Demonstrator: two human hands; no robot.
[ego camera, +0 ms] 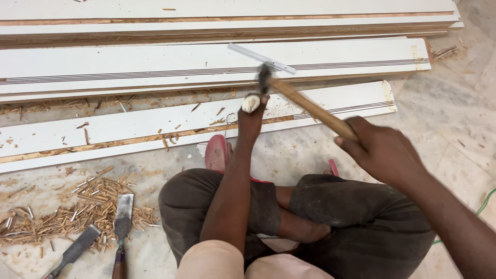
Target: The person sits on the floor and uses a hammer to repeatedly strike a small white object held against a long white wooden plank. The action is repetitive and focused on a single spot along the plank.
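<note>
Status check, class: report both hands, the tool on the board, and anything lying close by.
Left hand grips chisel on board. Right hand swings hammer. Two spare chisels lie among chips.

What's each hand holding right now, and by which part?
The right hand grips a hammer near the end of its wooden handle. The left hand holds a chisel around its handle, just below the pale butt.

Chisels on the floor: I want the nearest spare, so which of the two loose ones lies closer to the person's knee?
The wide-bladed chisel with the dark wooden handle. The other chisel lies farther left, angled toward the corner.
</note>
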